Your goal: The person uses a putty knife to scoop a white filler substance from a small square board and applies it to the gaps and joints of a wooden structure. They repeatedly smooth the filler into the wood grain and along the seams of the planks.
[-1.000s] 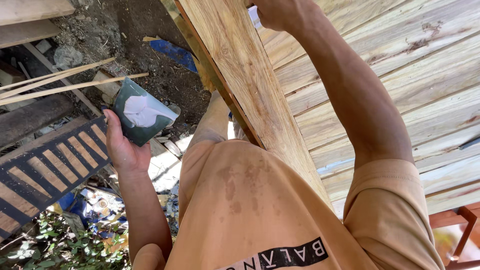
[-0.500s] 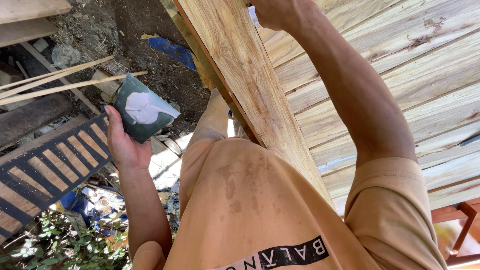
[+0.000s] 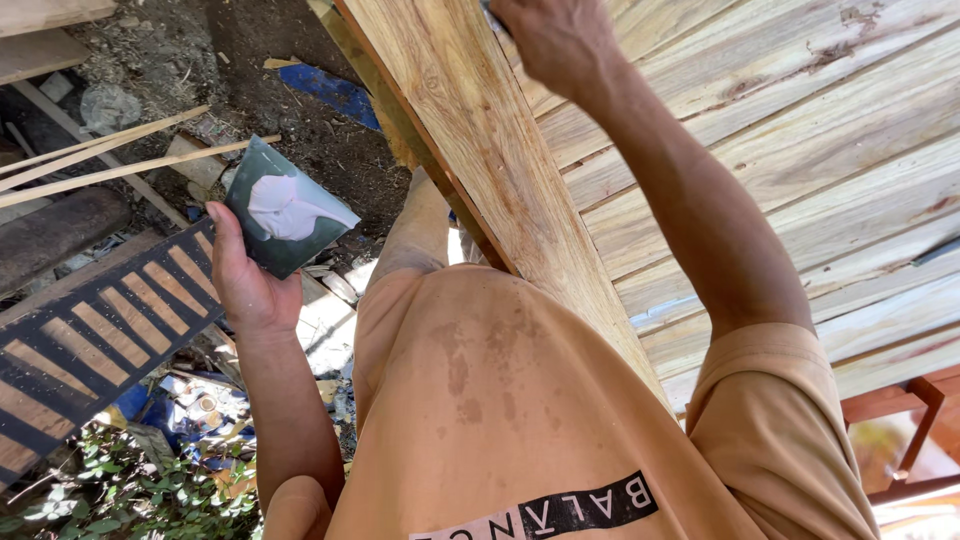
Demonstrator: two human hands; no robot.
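Looking down from the head camera, the left hand [image 3: 245, 285] is cupped under one dark green square board with a smear of white putty on its face [image 3: 285, 220], palm below it and thumb along its near-left edge; the fingers are curled only enough to cradle it. The board is tilted, with one corner pointing down toward the ground and its flat face turned up toward the camera. It hangs in the air, to the left of the long pale wooden plank [image 3: 480, 160], apart from it. That single plank runs with its long axis from the upper middle of the view down toward the right, past the orange shirt [image 3: 520, 420]. The right hand [image 3: 555, 40] is raised at the top edge of the view against the slatted pale wooden wall [image 3: 800, 130]; its fingers are closed, but what they grip is hidden, so I cannot tell. Two thin wooden sticks [image 3: 110, 160] lie on the dirt ground at far left.
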